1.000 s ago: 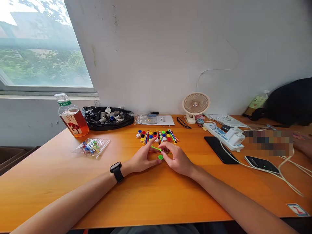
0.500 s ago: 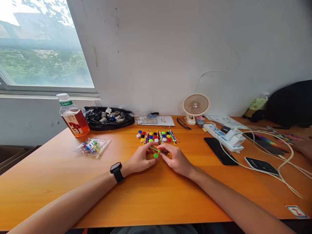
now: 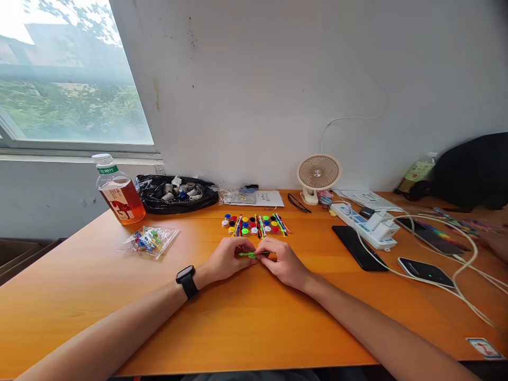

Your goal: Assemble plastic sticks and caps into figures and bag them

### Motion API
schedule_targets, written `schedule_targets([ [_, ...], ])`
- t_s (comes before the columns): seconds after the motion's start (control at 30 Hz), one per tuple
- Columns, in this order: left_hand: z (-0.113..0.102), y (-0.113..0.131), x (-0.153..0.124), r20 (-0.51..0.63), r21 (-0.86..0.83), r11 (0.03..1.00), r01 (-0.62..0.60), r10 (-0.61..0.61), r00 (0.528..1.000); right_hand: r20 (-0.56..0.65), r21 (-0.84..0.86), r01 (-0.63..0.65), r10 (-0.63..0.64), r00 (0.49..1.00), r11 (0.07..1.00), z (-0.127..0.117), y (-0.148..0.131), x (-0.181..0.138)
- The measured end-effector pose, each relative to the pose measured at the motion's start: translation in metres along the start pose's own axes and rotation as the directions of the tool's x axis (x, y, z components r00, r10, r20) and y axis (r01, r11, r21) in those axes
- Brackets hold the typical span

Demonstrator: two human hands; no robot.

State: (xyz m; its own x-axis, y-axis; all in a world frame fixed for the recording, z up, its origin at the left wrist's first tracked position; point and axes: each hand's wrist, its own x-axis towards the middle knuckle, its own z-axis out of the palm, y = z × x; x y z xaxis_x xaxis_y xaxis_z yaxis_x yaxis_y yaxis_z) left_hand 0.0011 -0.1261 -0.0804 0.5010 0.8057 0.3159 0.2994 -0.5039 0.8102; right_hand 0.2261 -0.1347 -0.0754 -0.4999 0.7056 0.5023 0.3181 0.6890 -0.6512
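Observation:
Over the table, my left hand [image 3: 229,258] and my right hand [image 3: 286,262] meet at their fingertips. Between them is a small green plastic stick [image 3: 246,255], lying nearly level, with its left end pointing into the curl of my left hand. Both hands pinch around its right part, where fingers hide the detail. A thin dark end shows between my right fingers; I cannot tell what it belongs to. Just beyond the hands lie rows of colored plastic discs [image 3: 245,231] and bundles of thin colored sticks [image 3: 261,226].
On the left stand a bottle of reddish drink [image 3: 121,196] and a clear bag of colored parts [image 3: 148,241]. A black bag [image 3: 174,196] and a small fan [image 3: 318,174] are at the wall. Rightward are a power strip [image 3: 365,225], cables, phones [image 3: 425,272] and another person's blurred hand [image 3: 496,243].
Both hands have come slightly nearer to me and closer together. The green stick has turned from slanted to nearly level. The green disc seen by my left thumb is no longer distinct.

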Motion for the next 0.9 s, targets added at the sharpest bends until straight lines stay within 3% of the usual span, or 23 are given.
schedule_targets([
  [0.3, -0.009, -0.002, 0.001, 0.038, 0.04, 0.999, 0.003, -0.004, 0.999, -0.007, 0.024, -0.011, 0.011, 1.0, 1.0, 0.005, 0.003, 0.002],
  [0.5, -0.018, -0.007, 0.001, 0.123, 0.038, 0.999, -0.025, 0.02, 0.992, 0.032, 0.051, -0.021, 0.019, 0.999, 0.998, 0.007, 0.007, 0.002],
  [0.9, -0.016, -0.003, 0.0, 0.095, 0.056, 0.997, -0.06, 0.054, 0.994, 0.072, -0.009, -0.007, 0.007, 0.997, 1.0, -0.001, -0.001, 0.003],
])
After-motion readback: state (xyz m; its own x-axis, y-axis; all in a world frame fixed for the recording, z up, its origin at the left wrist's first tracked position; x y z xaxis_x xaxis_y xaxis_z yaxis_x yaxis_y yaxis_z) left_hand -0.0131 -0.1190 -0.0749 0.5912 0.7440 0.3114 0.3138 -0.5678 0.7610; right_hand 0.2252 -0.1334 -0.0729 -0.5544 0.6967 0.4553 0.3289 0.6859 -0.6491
